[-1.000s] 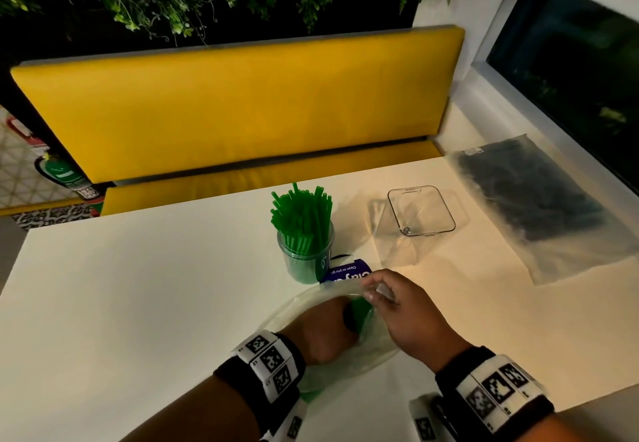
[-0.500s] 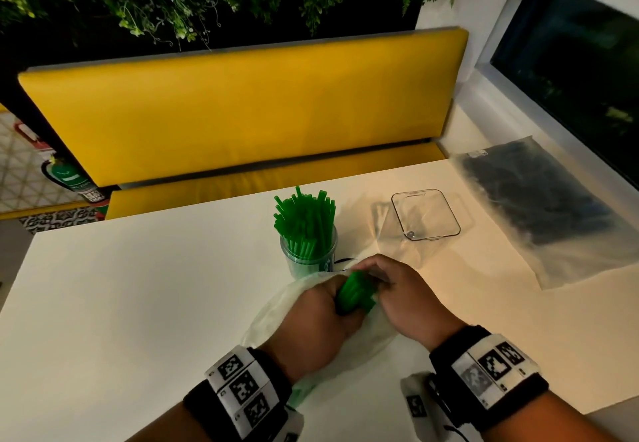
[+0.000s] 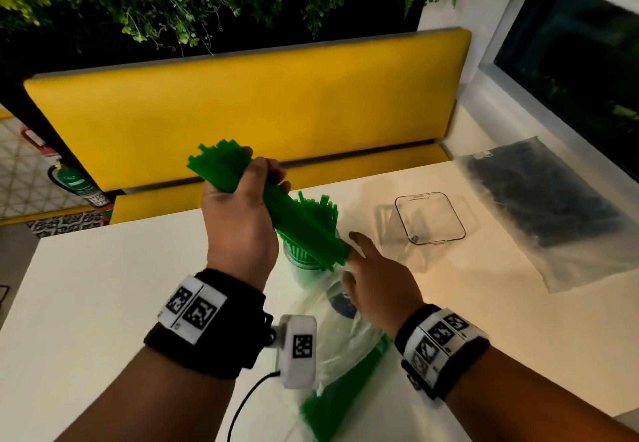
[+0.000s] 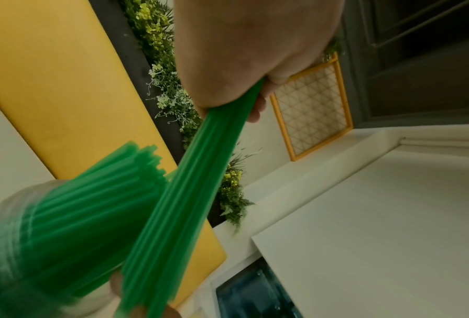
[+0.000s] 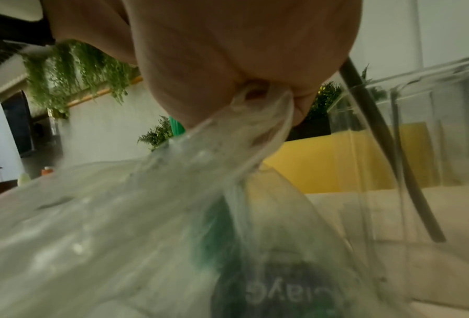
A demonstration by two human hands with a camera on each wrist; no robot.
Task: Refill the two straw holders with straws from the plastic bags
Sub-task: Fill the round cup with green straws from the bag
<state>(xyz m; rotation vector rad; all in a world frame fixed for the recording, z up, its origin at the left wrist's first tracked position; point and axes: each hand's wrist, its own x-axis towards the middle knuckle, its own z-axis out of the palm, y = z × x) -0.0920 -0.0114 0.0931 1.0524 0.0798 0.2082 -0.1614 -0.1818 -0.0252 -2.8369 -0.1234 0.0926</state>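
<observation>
**Fingers clamped on a green bundle; one holder well stocked, the other all but bare**

The fingers [image 3: 273,173] of the left hand [image 3: 238,220] are clenched round a thick bundle of green straws [image 3: 276,206], held tilted in the air above the table [image 3: 103,286], its lower end pointing down toward the round holder [image 3: 301,269]. The left wrist view shows the same grip from below, the bundle [image 4: 200,182] running out of the fist past the straws already standing in that holder [image 4: 15,226]. The right hand [image 3: 377,275] pinches the mouth of the clear bag [image 5: 255,120] between thumb and fingers, index finger extended; the bag [image 3: 345,355] lies on the table just below the round holder, with more green straws [image 3: 339,403] left inside it.

As for progress, the round holder already carries a good stand of green straws, and this bundle looks meant to top it up, so that half of the job seems close to done but not finished. The square clear holder [image 3: 428,218], just beyond the right hand, appears almost empty: the right wrist view shows one dark straw [image 5: 391,150] leaning in it, and nothing else can be made out. The bag of black straws [image 3: 553,210] lies flat at the right edge of the table, well apart from both hands; whether it has been opened cannot be told. Filling the square holder looks like the larger part left.
</observation>
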